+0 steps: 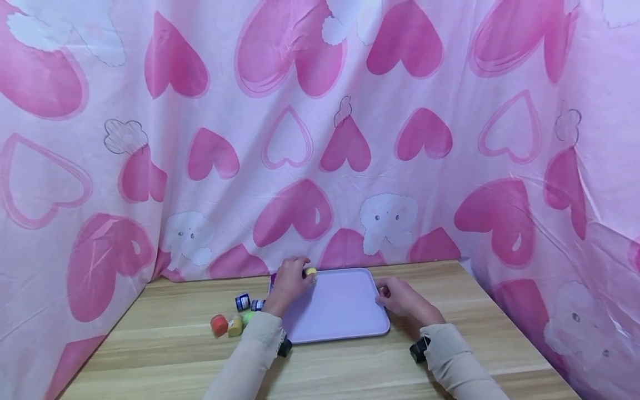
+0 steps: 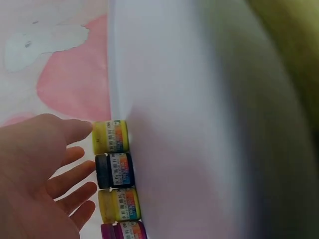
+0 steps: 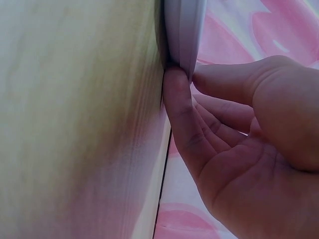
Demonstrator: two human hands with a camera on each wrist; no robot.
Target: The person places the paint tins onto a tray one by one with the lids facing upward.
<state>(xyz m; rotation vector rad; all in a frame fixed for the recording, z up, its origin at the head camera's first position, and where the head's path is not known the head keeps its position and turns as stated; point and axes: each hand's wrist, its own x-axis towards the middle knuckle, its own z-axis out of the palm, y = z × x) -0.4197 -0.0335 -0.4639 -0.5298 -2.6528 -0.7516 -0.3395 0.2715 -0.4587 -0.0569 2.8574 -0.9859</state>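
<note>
Pinching the tray's (image 3: 182, 35) right rim, the right hand (image 1: 402, 300) has its thumb on the upper face and a fingertip (image 3: 174, 92) under the edge; the remaining fingers curl loosely below.

Left hand (image 1: 290, 284) at the far-left corner, fingers straight and relaxed, holding nothing. In the left wrist view one fingertip (image 2: 75, 130) touches the cap of a yellow jar (image 2: 110, 136); the others lie just short of the jars beside it.

Four jars lie on their sides in a row, bottoms against the tray's left rim: yellow, a dark one (image 2: 115, 170), a second yellow (image 2: 119, 204), a magenta one (image 2: 123, 231) cut off by the frame. The tray lies flat on the wooden table (image 1: 350, 372), close to the pink heart cloth (image 1: 320, 139) behind; no jar can be seen inside it.

Loose group on the table left of the left sleeve: red (image 1: 219, 325), mustard (image 1: 235, 326), green (image 1: 247, 317), two blue (image 1: 242, 301).

Judgement: keep the right pinch firm so the tray stays put. Push each jar square on its cap; they can roll sideways.
</note>
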